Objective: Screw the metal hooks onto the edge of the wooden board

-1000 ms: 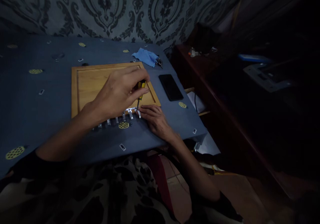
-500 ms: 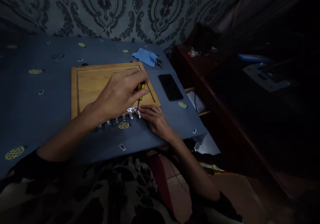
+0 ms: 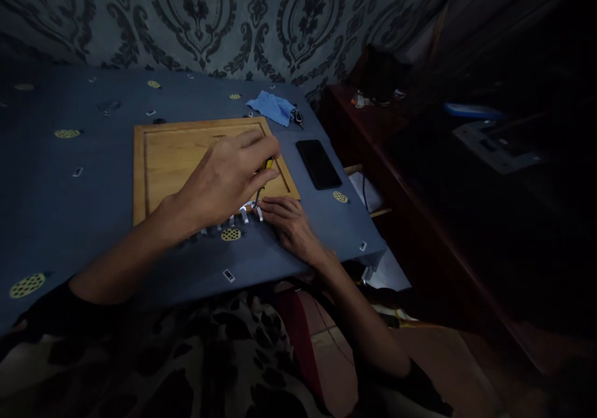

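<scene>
My left hand (image 3: 228, 169) is closed round the yellow-and-black handle of a screwdriver (image 3: 268, 165). Its shaft points down, and the tip meets a shiny metal hook strip (image 3: 250, 205) along the near edge of a wooden board (image 3: 153, 133). Several small metal hooks hang from the strip over the tablecloth; my left hand and forearm hide part of the row. My right hand (image 3: 291, 224) has its fingers together, fingertips pressed at the strip's right end beside the screwdriver tip. The thumb of that hand is hidden.
A black phone (image 3: 319, 164) lies right of the board. Behind it sit a blue cloth (image 3: 271, 107) and a small dark object with a ring (image 3: 297, 117). The blue tablecloth (image 3: 93, 219) ends near my body. A dark wooden cabinet (image 3: 396, 175) stands to the right.
My left hand has turned slightly round the screwdriver, so less of the yellow handle shows. The right hand and the board stay in place.
</scene>
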The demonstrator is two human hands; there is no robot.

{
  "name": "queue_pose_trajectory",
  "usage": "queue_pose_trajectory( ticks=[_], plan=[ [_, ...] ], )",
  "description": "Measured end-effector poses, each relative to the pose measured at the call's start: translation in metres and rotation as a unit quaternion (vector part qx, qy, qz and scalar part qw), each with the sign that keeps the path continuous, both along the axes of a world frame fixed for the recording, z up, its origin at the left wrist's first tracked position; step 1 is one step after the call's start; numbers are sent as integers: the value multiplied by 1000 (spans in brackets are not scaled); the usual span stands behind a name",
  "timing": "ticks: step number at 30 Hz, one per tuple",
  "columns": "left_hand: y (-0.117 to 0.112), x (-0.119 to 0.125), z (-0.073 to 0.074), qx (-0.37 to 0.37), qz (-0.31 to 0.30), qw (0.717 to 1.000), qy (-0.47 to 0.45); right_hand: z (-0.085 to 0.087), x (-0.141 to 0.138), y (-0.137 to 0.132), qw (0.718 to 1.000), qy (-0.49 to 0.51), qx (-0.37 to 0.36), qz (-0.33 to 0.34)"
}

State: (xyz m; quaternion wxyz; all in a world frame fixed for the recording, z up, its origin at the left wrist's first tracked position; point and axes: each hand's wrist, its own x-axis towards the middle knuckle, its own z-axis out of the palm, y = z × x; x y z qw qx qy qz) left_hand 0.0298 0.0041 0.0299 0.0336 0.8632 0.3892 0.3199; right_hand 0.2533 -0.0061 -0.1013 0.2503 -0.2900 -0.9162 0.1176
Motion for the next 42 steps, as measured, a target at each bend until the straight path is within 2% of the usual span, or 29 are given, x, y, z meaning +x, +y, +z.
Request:
queue_pose_trajectory(
  ticks=[6, 22, 27, 34, 42],
  plan=[
    [-4, 3, 2, -2, -20, 999, 26, 0, 0, 0, 1000, -4, -17, -9],
    [-1, 0, 3, -12, -69, 997, 17, 4, 0, -1, 1000, -6, -14, -3],
    [1, 0, -2, -6, -70, 998, 1, 2, 0, -1, 1000, 6, 8, 0],
    [2, 1, -8, 13, -86, 996, -29, 3, -1, -1, 1000, 5, -4, -4],
    [4, -1, -9, -10, -119, 992, -39, 2, 0, -1, 1000, 4, -12, 0]
  ],
)
